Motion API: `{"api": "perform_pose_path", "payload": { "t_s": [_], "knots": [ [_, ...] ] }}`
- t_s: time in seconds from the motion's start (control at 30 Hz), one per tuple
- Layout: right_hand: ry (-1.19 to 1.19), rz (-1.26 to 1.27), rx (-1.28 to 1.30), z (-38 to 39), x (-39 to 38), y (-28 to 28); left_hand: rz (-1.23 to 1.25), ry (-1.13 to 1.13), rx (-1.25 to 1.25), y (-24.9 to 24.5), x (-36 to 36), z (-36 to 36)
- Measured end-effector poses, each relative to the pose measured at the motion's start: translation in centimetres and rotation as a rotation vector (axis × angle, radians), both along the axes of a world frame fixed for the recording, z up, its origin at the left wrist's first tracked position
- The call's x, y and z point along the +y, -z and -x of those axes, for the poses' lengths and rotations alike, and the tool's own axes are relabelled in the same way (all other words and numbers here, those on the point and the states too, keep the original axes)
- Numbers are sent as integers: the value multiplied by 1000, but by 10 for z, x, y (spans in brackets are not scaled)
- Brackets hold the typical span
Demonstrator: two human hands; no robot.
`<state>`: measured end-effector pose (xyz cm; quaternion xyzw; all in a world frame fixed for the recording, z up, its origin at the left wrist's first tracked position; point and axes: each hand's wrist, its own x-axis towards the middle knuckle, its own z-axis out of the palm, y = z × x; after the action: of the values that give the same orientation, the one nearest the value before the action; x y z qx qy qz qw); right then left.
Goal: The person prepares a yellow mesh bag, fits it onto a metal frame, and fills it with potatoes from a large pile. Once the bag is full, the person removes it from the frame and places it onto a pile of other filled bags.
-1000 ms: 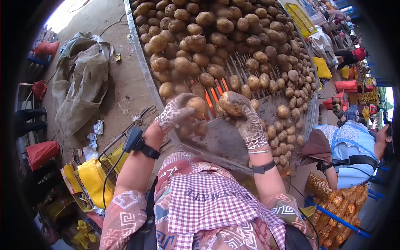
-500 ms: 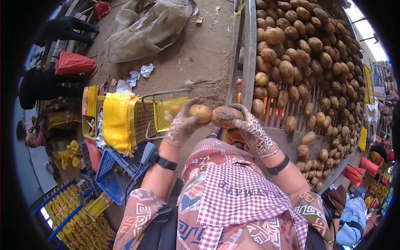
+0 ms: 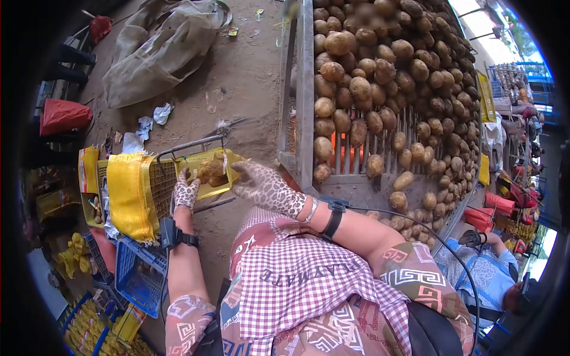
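Note:
A yellow mesh bag (image 3: 211, 185) hangs open at a metal frame, with potatoes (image 3: 211, 171) inside. My left hand (image 3: 186, 192), in a spotted glove, has its fingers closed at the bag's left edge. At the bag's right edge is my right hand (image 3: 268, 188), also gloved, its thumb and fingers apart and no potato visible in it. Its fingertips are partly hidden by the yellow mesh. To the right, a slatted metal sorting table (image 3: 305, 95) bears a large heap of potatoes (image 3: 360, 89).
A crate with yellow sacking (image 3: 129, 193) stands left of the bag, above a blue crate (image 3: 139, 274). A pale sack (image 3: 160, 56) and paper scraps (image 3: 161, 114) lie on the floor. A person in blue (image 3: 469, 264) is at the lower right. A cable crosses near my right arm.
Both hands have moved left to the mesh bag. The two potatoes they held have left them, and potatoes show in the bag. The view has shifted right.

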<state>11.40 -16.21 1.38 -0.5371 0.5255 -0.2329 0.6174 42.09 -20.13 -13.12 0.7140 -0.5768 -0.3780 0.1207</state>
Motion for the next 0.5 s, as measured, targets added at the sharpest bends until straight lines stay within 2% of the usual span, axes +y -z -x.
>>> {"api": "perform_pose_path", "payload": {
  "t_s": [0.03, 0.07, 0.13, 0.17, 0.2, 0.23, 0.3, 0.4, 0.43, 0.5],
  "knots": [
    [118, 244, 125, 23, 7, -8, -186, -211, 313, -28, 0, 22],
    [223, 490, 245, 46, 13, -14, -189, -137, 332, -33, 2, 27],
    [568, 491, 423, 102, 22, -21, -190, -51, 354, -42, 4, 39],
    [635, 576, 643, 132, 24, -23, -151, -72, 434, -48, 5, 49],
    [773, 552, 699, 160, 31, -5, -112, -93, 511, -56, 4, 61],
    [669, 462, 980, 183, 36, -2, -110, -78, 509, -67, 1, 79],
    [611, 213, 955, 195, 39, -6, 27, 104, 597, -95, -7, 128],
    [554, 329, 1079, 201, 42, 26, 359, 538, 423, -140, -27, 215],
    [574, 327, 1080, 207, 46, 27, 441, 668, 365, -153, -33, 244],
    [537, 233, 840, 217, 59, 11, 589, 922, 317, -172, -39, 300]
  ]
}}
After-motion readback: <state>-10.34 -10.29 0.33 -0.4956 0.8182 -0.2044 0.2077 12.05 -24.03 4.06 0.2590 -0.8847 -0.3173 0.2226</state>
